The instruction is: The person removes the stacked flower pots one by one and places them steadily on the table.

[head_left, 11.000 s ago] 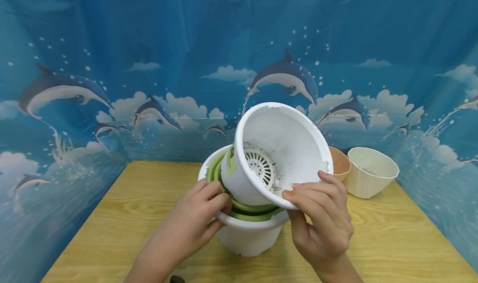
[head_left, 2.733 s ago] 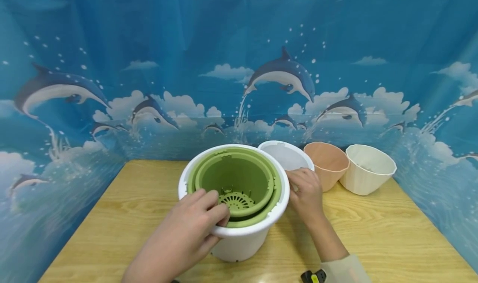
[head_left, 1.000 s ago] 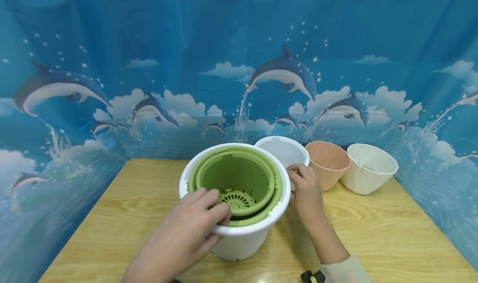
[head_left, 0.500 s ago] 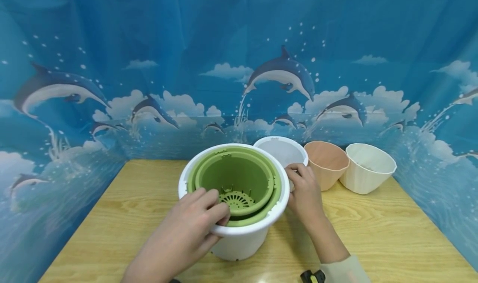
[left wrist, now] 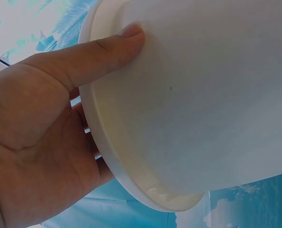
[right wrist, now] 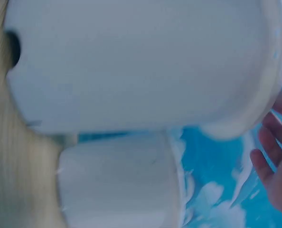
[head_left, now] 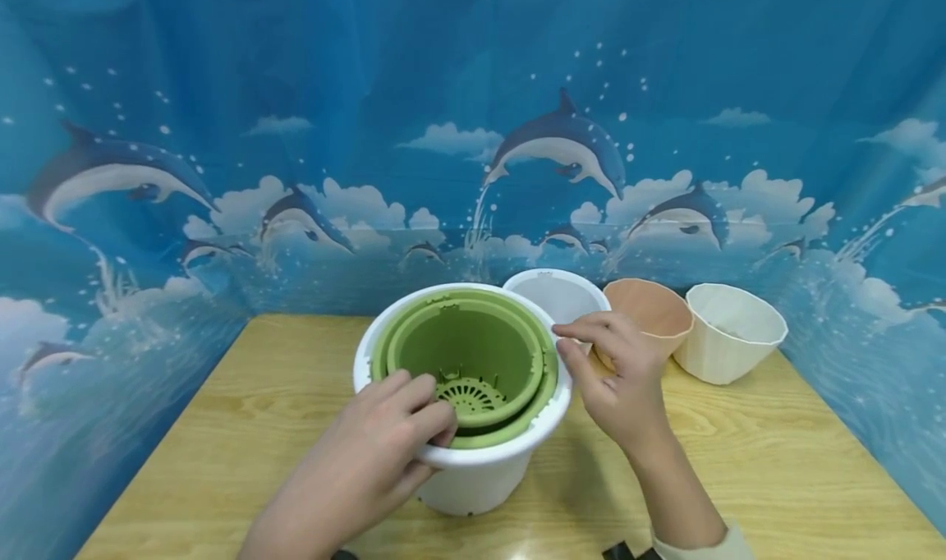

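Observation:
A large white flowerpot [head_left: 480,482] stands upright on the table, with two green flowerpots [head_left: 461,334] nested inside it. My left hand [head_left: 369,437] grips the near left rim. In the left wrist view its thumb [left wrist: 112,54] presses the white outer wall, while the other fingers go over the rim. At the right of the same rim is my right hand [head_left: 624,371], thumb and forefinger tips at or very near it. The right wrist view shows loosely bent fingers [right wrist: 269,145]. Behind stands a smaller white flowerpot [head_left: 556,289], partly hidden by the large one.
A peach flowerpot [head_left: 654,307] and a cream flowerpot [head_left: 727,359] stand side by side at the back right of the wooden table [head_left: 776,470]. A blue dolphin-print curtain [head_left: 414,174] hangs behind and around the table.
Earlier my right hand held the smaller white pot over the green ones; that pot now stands behind. The hand has just let go of it and moved to the large pot's rim.

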The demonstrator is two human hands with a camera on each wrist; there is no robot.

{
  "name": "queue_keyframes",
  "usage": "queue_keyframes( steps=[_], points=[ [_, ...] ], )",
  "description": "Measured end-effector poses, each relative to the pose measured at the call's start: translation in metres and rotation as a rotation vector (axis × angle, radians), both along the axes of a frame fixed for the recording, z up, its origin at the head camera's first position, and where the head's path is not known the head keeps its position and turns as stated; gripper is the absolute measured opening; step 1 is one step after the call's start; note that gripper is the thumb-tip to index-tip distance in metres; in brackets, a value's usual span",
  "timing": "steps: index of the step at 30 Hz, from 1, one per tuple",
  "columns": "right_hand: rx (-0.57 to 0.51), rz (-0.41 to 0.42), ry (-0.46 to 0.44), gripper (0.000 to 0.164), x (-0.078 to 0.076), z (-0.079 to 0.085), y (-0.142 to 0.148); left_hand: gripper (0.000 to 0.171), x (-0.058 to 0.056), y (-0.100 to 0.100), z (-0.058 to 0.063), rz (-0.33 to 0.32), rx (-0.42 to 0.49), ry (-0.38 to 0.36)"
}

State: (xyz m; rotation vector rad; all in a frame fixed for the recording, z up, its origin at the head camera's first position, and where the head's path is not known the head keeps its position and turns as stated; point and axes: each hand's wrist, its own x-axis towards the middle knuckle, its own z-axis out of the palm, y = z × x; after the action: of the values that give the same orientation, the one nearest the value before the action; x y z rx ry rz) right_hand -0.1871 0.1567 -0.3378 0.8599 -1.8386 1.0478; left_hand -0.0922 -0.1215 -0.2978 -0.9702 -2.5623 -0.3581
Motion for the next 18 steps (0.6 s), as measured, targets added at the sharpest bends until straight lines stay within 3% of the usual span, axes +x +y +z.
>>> queue_keyframes(
  steps=[4,7,11,18],
  points=[
    [0.204,0.181,0.026,0.023,0.018,0.010,-0.014,0.035,0.001,-0.001,0.001,0.000,-0.014,-0.004],
    [0.382,0.249,-0.028,0.029,0.027,0.013,-0.020,0.034,0.000,-0.001,0.001,0.003,-0.026,-0.002],
    [0.510,0.222,-0.092,0.030,0.034,0.016,-0.023,0.034,-0.001,-0.001,0.001,0.005,-0.028,-0.001],
    [0.516,0.203,-0.080,0.022,0.038,0.015,-0.025,0.034,0.000,-0.001,0.002,0.009,-0.036,0.000]
  ],
)
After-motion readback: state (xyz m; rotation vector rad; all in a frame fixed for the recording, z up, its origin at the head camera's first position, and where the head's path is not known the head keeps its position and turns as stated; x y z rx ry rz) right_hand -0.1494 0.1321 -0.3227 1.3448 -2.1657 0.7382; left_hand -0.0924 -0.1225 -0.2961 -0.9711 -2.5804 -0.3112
